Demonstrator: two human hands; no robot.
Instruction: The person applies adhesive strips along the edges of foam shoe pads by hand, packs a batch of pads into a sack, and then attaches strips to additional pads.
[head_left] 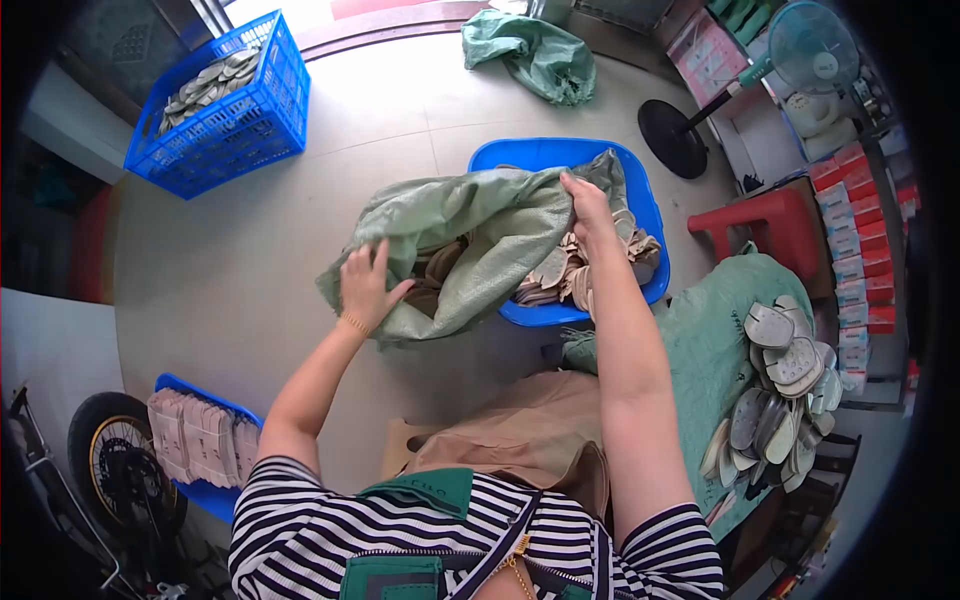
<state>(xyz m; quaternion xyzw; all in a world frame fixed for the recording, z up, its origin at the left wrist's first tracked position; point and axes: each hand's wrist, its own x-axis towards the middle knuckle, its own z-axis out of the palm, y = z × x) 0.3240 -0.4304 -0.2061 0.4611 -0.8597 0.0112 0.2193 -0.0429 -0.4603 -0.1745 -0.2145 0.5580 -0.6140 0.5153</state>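
A green woven sack (510,255) hangs in front of me with its mouth tipped toward me. Brownish flat pieces (437,268) show inside it. My right hand (590,208) grips the sack's rim at the right. On its left side lies my left hand (368,288), fingers spread against the fabric and thumb near the mouth. Behind and below the sack stands a blue tub (648,190), partly covered by it. Pinkish-beige flat pieces (570,270), shaped like insoles or pads, are heaped in the tub beneath my right hand.
A blue crate (225,150) of grey pads stands at far left. Bundled pink pieces (205,435) lie in a blue tray at lower left, beside a wheel (120,465). Right are a fan (815,60), a red stool (765,225), and pads (795,360) on a green sack.
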